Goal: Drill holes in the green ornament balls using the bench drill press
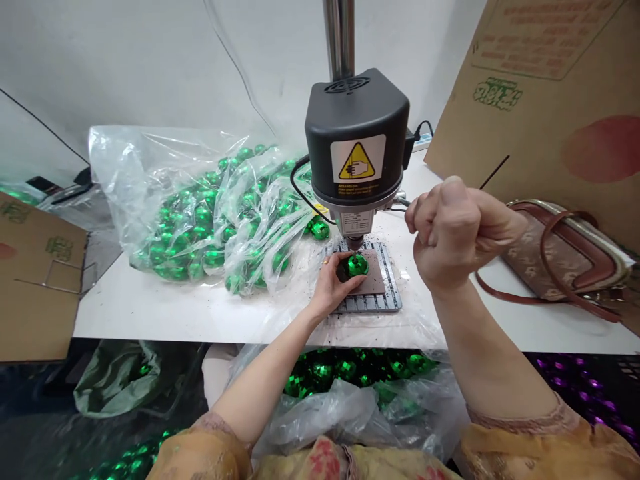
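A shiny green faceted bauble [358,265] sits under the chuck of a small black drill press [357,133]. My left hand [331,283] is closed around its left side, thumb at the front and fingers behind, steadying it on a flat pad [376,273] on the slotted metal base [393,293]. The drill tip meets the top of the bauble; how deep it goes I cannot tell. To the right of the drill head, my right hand [450,233] is raised in a fist around the press's feed handle [403,202], mostly hidden by the fingers.
Clear plastic bags of green baubles [200,227] cover the table's left side. Another open bag of green baubles [350,367] lies below the front edge. A brown handbag [530,257] and a cardboard box [545,100] stand at right. Dark shavings dot the white tabletop [150,313].
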`<control>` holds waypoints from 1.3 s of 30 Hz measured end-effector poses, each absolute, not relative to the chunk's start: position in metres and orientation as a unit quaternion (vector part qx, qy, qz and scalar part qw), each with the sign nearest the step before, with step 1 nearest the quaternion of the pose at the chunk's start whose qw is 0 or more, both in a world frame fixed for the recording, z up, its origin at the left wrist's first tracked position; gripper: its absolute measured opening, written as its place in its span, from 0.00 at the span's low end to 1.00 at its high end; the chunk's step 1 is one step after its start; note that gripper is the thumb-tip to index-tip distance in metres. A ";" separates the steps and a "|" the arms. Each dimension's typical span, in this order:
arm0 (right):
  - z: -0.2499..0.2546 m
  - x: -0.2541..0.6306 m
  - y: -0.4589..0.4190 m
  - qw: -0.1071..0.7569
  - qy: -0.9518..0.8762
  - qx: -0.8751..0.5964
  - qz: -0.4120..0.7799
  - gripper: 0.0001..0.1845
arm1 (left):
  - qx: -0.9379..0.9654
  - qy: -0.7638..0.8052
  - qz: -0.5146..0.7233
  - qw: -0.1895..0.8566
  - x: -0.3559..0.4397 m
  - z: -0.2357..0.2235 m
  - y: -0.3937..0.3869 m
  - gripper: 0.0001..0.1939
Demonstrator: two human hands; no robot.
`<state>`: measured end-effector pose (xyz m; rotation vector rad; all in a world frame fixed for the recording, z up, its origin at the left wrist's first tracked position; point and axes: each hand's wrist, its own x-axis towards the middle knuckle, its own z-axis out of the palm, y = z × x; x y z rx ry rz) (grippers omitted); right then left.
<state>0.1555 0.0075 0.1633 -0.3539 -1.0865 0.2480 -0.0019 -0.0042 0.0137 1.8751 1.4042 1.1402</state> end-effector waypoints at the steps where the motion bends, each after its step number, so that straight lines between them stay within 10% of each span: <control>1: 0.161 0.156 0.008 0.835 -0.515 -0.158 0.113 0.32 | 0.694 0.520 0.423 0.264 -0.002 0.014 -0.004 0.25; 26: 0.121 0.162 0.015 0.819 -0.572 -0.044 0.031 0.27 | 0.694 0.518 0.435 0.248 -0.003 0.008 -0.005 0.26; 34: 0.190 0.158 0.010 0.816 -0.510 -0.202 0.180 0.26 | 0.668 0.559 0.430 0.237 0.007 0.028 -0.014 0.22; 39: 0.204 0.158 0.017 0.805 -0.520 -0.200 0.203 0.25 | 0.764 0.539 0.230 0.270 -0.019 0.074 -0.069 0.24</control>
